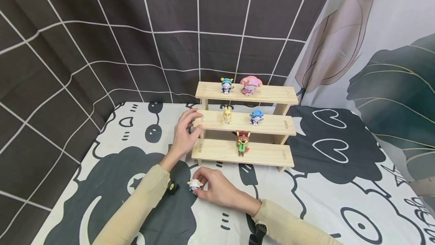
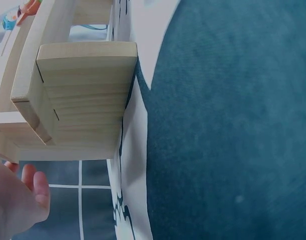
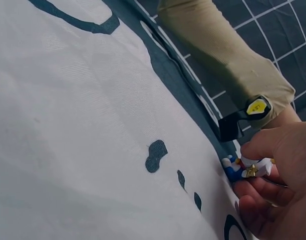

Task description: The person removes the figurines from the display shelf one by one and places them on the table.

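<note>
A three-step wooden shelf [image 1: 268, 94] stands on the patterned cloth. My left hand [image 1: 186, 131] grips the left end of its middle step [image 1: 210, 120], fingers curled round the edge; the left wrist view shows that shelf end [image 2: 82, 95] close up. My right hand [image 1: 217, 188] pinches a small white and blue figure [image 1: 195, 185] on the cloth in front of the shelf, also seen as the figure [image 3: 245, 169] in the right wrist view. On the shelf stand a blue figure [image 1: 226, 85], a pink figure [image 1: 250, 85], a yellow figure [image 1: 227, 115], a small blue figure [image 1: 256, 117] and a fox figure [image 1: 242, 142].
The black and white cartoon cloth [image 1: 326, 184] covers the table. A dark grid curtain [image 1: 136, 30] hangs behind and to the left, a leaf-print curtain [image 1: 380, 48] to the right. A black and yellow wrist device [image 1: 172, 187] sits on my left arm.
</note>
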Demonstrator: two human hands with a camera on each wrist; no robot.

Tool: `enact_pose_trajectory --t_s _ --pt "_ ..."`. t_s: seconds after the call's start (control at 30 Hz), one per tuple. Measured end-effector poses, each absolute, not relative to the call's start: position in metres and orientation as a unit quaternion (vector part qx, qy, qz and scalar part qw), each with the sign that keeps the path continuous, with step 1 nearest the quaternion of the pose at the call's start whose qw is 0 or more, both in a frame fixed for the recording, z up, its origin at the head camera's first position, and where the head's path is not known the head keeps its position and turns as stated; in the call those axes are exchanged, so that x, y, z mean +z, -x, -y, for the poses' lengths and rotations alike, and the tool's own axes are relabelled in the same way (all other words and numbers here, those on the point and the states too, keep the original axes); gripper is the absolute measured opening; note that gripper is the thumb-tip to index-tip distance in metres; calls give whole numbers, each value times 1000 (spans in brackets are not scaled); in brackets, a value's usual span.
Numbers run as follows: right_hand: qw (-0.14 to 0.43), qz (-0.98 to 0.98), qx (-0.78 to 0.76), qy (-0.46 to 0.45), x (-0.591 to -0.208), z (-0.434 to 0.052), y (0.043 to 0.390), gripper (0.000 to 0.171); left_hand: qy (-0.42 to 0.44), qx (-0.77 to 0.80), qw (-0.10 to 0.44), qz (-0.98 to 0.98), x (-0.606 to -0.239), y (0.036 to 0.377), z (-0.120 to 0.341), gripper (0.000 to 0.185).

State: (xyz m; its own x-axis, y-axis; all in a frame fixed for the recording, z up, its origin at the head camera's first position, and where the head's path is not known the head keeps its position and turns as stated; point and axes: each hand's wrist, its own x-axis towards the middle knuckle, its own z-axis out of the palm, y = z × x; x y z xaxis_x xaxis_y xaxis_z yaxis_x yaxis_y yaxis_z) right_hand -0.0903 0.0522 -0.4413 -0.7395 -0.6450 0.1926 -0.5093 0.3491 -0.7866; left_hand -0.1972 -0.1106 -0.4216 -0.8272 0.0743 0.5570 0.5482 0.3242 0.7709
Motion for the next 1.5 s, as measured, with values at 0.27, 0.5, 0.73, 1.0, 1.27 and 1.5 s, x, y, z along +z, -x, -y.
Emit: enact_pose_trajectory --t_s 0.27,0.5,0.73,1.0,1.27,1.5 --pt "77 -821 -440 356 -441 -52 89 25 196 -546 216 786 -424 196 111 31" --pt "73 -824 -433 357 -439 -53 89 25 202 -545 219 783 -422 196 110 31" --pt "84 -821 -442 352 -439 -55 90 26 200 -547 218 783 -421 197 110 31" --pt "79 -810 -462 354 -439 -58 90 28 200 -545 219 784 -422 197 110 31" --pt "105 -803 -490 322 -427 -73 91 30 199 -548 220 782 -422 196 109 31" --pt "79 -808 -486 323 -415 -88 94 30 195 -546 221 784 -423 197 110 31"
